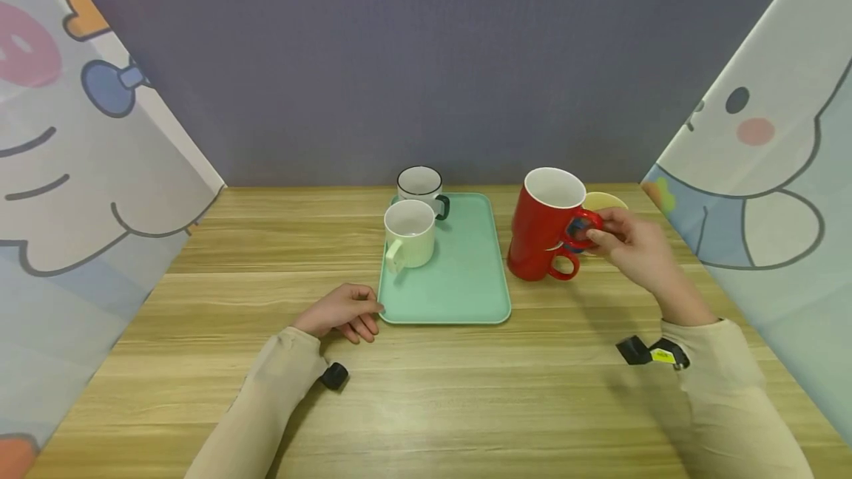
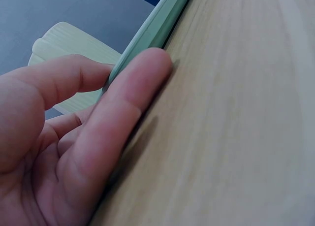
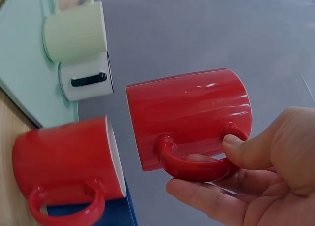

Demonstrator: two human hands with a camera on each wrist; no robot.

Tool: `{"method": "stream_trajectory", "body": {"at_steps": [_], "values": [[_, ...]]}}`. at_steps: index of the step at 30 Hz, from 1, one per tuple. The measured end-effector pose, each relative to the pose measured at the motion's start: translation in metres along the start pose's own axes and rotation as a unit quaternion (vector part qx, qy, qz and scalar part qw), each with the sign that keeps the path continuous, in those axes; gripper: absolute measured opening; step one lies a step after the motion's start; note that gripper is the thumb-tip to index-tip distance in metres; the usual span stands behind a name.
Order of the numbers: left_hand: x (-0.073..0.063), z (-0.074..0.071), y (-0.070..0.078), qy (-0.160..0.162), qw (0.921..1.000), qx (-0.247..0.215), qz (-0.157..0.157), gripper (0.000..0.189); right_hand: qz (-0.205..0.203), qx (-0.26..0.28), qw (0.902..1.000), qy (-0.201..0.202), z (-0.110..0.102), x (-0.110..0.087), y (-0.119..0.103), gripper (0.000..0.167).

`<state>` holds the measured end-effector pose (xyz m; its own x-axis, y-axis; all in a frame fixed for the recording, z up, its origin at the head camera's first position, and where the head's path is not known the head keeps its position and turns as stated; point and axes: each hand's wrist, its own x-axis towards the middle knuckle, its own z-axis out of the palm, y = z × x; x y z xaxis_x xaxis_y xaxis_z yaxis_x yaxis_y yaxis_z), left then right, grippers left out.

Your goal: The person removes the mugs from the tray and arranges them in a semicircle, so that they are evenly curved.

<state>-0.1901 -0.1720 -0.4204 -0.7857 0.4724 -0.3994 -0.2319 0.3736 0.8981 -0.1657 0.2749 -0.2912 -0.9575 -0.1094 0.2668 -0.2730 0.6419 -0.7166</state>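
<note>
My right hand [image 1: 632,246] grips the handle of a red mug [image 3: 189,117] with a white inside, thumb on top of the handle. This mug is lifted above a second red mug [image 3: 69,162], which stands on the table; a gap shows between them in the right wrist view. My left hand [image 1: 342,311] is at the near left corner of a mint green tray [image 1: 459,290], its thumb and a finger pinching the rim [image 2: 152,31]. On the tray stand a pale green mug [image 1: 416,239] and, behind it, a white mug [image 1: 419,183] with a black rim and handle.
Behind the red mugs, a yellow-rimmed cup [image 1: 604,202] and something blue [image 3: 120,210] are partly hidden. A grey partition [image 1: 426,58] closes off the back of the wooden table [image 1: 426,398]. Cartoon-printed panels [image 1: 752,191] flank both sides.
</note>
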Motion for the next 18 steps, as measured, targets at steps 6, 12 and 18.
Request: {"method": "stream_trajectory", "body": {"at_steps": [6, 12, 18], "values": [[0.0, 0.0, -0.001, 0.0, 1.0, -0.001, 0.003, 0.02, -0.008, 0.033, 0.9993, 0.013, -0.008, 0.001, 0.009, 0.021], [-0.002, 0.001, -0.001, 0.003, 1.0, 0.002, 0.005, 0.021, 0.022, 0.025, 0.9993, 0.015, -0.014, 0.002, 0.015, 0.025], [-0.003, 0.002, -0.001, 0.007, 1.0, 0.002, 0.005, 0.021, 0.026, -0.009, 0.9987, 0.043, -0.018, 0.002, 0.022, 0.026]]}}
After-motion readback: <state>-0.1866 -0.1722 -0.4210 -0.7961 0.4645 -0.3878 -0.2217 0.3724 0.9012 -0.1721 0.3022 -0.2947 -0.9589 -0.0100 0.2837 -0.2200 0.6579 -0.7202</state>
